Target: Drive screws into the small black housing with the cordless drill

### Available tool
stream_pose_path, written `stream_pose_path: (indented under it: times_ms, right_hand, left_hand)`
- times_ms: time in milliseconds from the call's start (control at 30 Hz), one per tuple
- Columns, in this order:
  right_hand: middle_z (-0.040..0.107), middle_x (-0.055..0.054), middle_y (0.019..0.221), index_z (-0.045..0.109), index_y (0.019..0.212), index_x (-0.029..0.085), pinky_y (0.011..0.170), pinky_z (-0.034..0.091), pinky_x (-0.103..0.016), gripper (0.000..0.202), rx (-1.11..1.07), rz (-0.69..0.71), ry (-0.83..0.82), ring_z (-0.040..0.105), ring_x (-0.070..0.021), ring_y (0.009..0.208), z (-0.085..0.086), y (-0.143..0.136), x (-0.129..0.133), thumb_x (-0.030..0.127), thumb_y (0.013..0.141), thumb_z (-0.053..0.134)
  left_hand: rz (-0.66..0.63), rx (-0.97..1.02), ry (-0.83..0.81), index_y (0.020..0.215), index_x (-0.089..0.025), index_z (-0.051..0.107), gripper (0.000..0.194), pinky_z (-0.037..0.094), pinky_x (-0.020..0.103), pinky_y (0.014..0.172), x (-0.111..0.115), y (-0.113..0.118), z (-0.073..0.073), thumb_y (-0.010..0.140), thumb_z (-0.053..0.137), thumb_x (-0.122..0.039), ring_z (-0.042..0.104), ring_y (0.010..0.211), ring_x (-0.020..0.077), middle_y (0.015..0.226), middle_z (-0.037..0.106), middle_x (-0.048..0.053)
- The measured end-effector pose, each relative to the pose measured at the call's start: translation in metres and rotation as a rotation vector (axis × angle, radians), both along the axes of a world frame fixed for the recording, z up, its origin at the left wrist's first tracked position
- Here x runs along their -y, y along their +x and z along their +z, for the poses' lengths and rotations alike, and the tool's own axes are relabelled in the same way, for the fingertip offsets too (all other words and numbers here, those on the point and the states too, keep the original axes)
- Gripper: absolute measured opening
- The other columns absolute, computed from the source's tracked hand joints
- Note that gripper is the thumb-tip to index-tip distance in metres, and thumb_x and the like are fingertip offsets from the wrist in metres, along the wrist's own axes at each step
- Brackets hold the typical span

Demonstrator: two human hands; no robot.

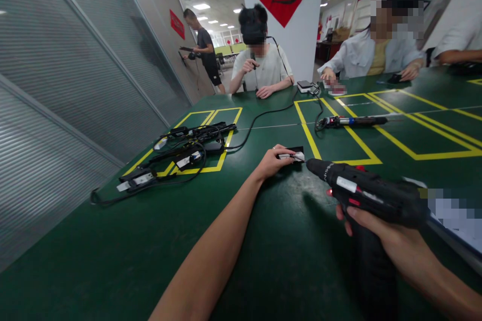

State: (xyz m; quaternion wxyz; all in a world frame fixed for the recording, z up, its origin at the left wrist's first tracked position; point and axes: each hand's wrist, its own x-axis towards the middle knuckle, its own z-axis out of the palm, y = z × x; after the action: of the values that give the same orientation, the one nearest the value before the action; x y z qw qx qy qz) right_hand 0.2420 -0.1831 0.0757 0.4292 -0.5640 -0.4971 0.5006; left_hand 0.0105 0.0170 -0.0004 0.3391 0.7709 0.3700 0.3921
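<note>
Near the middle of the green table, my left hand holds down a small black block with a white label, fingers pressed on its top. My right hand is wrapped round the grip of a black cordless drill. The drill lies level and points left. Its chuck is just right of the block, with the tip close to the block's right end; whether they touch, I cannot tell.
Black power strips and cables lie at the left inside yellow tape. A corded screwdriver-like tool rests beyond the drill. A cable crosses the table. Two people sit opposite, another sits far right, and one stands at the back left.
</note>
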Motion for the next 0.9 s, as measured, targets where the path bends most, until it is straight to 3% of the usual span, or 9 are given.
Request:
stream_pose_path:
  times_ms: [567, 733, 900]
  right_hand:
    - [0.072, -0.002, 0.085, 0.069, 0.097, 0.03, 0.068, 0.051, -0.036, 0.021, -0.002, 0.046, 0.012, 0.064, -0.0209, 0.065, -0.006, 0.006, 0.0, 0.039, 0.083, 0.057]
    - [0.072, -0.002, 0.09, 0.068, 0.102, 0.028, 0.076, 0.051, -0.038, 0.023, -0.068, 0.006, 0.014, 0.066, -0.0223, 0.071, -0.013, 0.006, -0.001, 0.038, 0.082, 0.059]
    - [0.072, -0.001, 0.092, 0.067, 0.1, 0.027, 0.073, 0.052, -0.034, 0.02, -0.147, 0.007, 0.011, 0.066, -0.0218, 0.076, -0.013, 0.002, 0.001, 0.035, 0.083, 0.06]
  left_hand:
    - [0.006, 0.008, -0.014, 0.1, -0.019, 0.069, 0.029, 0.041, 0.028, 0.085, 0.001, 0.001, 0.001, 0.073, 0.066, -0.03, 0.054, 0.093, 0.0149, 0.099, 0.058, 0.006]
    - [0.005, 0.005, -0.011, 0.1, -0.018, 0.069, 0.029, 0.041, 0.029, 0.086, 0.002, 0.0, 0.003, 0.073, 0.065, -0.031, 0.054, 0.093, 0.0155, 0.098, 0.058, 0.006]
    - [0.016, 0.008, -0.004, 0.098, -0.019, 0.07, 0.026, 0.04, 0.03, 0.089, 0.004, 0.0, 0.005, 0.075, 0.064, -0.029, 0.053, 0.097, 0.0164, 0.098, 0.06, 0.006]
